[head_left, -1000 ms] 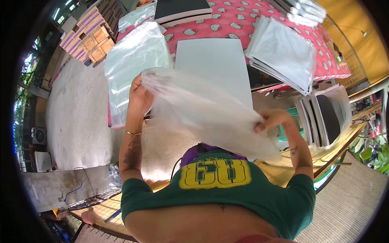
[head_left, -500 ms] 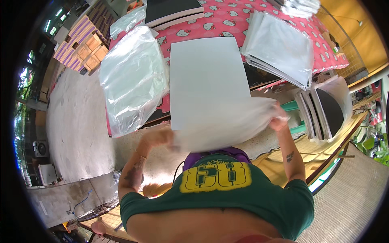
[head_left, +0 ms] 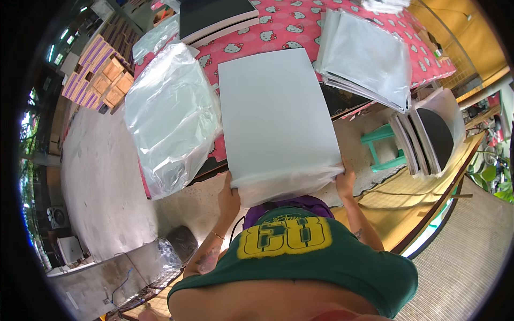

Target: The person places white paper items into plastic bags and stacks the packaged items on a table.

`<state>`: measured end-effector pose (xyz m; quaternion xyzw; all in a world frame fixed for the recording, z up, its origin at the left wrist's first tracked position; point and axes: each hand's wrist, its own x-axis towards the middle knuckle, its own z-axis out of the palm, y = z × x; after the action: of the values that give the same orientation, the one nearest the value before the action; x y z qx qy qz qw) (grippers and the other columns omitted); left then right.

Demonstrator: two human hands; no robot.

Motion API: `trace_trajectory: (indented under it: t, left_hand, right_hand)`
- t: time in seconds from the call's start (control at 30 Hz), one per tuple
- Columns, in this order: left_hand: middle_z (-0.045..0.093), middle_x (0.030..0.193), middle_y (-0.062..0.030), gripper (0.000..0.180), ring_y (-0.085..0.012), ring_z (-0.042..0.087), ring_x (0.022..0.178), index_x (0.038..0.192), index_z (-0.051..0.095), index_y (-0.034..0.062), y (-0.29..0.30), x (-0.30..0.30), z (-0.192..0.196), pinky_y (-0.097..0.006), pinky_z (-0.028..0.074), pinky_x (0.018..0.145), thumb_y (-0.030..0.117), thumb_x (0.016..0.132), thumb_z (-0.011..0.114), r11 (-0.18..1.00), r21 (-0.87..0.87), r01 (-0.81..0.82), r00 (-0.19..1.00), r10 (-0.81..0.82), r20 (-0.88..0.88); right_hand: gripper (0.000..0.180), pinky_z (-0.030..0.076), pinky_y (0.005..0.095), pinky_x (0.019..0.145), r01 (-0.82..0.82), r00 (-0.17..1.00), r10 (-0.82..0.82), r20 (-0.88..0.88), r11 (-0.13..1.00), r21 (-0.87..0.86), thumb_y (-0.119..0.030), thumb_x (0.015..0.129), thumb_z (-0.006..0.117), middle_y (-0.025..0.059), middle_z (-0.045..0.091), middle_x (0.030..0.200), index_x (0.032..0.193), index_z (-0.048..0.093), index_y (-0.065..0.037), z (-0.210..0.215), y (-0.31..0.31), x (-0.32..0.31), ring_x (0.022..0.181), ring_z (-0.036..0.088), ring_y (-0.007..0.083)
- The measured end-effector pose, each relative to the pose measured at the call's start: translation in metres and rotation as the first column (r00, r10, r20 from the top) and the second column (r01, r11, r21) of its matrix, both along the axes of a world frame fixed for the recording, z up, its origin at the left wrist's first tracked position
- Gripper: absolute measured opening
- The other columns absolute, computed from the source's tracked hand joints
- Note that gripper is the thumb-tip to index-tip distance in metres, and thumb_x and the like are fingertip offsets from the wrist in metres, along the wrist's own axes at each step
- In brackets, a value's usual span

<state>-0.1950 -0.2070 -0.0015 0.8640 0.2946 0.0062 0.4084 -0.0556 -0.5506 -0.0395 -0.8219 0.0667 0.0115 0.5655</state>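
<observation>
A large white board (head_left: 276, 109) lies flat in front of me, its near end hanging past the table edge. Its near end sits in the mouth of a clear plastic bag (head_left: 286, 186). My left hand (head_left: 229, 199) is closed on the bag at the board's near left corner. At the near right corner, my right hand (head_left: 345, 181) grips the bag's other side, fingers partly hidden behind it. Left of the board lies a pile of clear plastic bags (head_left: 171, 120). To its right is a stack of bagged sheets (head_left: 367, 56).
A pink patterned cloth (head_left: 284, 29) covers the table. A black-topped stack (head_left: 217, 18) stands at the back. On the right, more bagged boards (head_left: 423, 139) lean upright on a green stool (head_left: 383, 144). Stacked cartons (head_left: 99, 75) stand on the floor at far left.
The bag, loose and blurred before, is now drawn around the board's near end. Both hands have moved to the board's near corners, the right one downward and inward.
</observation>
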Motion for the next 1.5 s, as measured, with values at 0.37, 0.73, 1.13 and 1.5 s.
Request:
trace_trajectory:
  t: [0.37, 0.73, 1.13, 1.5]
  left_hand:
    - [0.059, 0.062, -0.0218, 0.057, -0.0311, 0.057, 0.051, 0.137, 0.034, 0.0006, 0.007, -0.004, 0.008, -0.039, 0.044, 0.053, 0.003, 0.081, 0.045, 0.978, -0.016, 0.210, 0.976, -0.210, -0.051]
    - [0.059, 0.066, -0.0258, 0.063, -0.0401, 0.059, 0.059, 0.138, 0.026, -0.0016, 0.017, -0.006, 0.010, -0.043, 0.045, 0.052, 0.007, 0.080, 0.049, 0.957, 0.089, 0.275, 0.961, -0.270, -0.062]
    - [0.053, 0.116, -0.0175, 0.050, -0.0229, 0.061, 0.093, 0.128, 0.042, 0.0030, 0.086, 0.010, 0.133, -0.034, 0.054, 0.069, 0.016, 0.082, 0.057, 0.595, -0.769, 0.232, 0.824, 0.300, 0.481]
    - [0.062, 0.103, 0.0011, 0.020, -0.0178, 0.057, 0.102, 0.109, 0.057, 0.0123, 0.175, 0.277, 0.176, -0.040, 0.042, 0.091, 0.016, 0.089, 0.058, 0.127, -0.814, 0.568, 0.654, 0.532, 0.539]
  right_hand:
    - [0.063, 0.045, 0.0264, 0.051, 0.003, 0.969, -0.054, -0.240, 0.978, -0.207, 0.015, 0.071, 0.039, 0.0115, 0.062, 0.091, 0.131, 0.047, -0.002, 0.031, 0.019, -0.012, 0.060, 0.054, 0.0123]
    - [0.055, 0.048, 0.0257, 0.068, 0.098, 0.993, -0.107, -0.051, 0.983, -0.153, 0.006, 0.081, 0.046, 0.0115, 0.060, 0.101, 0.135, 0.039, -0.002, 0.024, 0.032, -0.021, 0.080, 0.058, 0.0176]
    - [0.058, 0.041, 0.0281, 0.086, -0.539, 0.837, 0.494, 0.236, 0.670, 0.511, -0.029, 0.078, 0.057, 0.0100, 0.050, 0.122, 0.127, 0.042, -0.001, 0.192, -0.036, 0.037, 0.105, 0.051, 0.0210]
    - [0.025, 0.048, 0.0382, 0.084, -0.462, 0.854, 0.291, 0.432, 0.040, 0.886, -0.025, 0.096, 0.045, 0.0056, 0.064, 0.102, 0.114, 0.055, -0.013, 0.245, 0.082, 0.266, 0.095, 0.061, 0.0185]
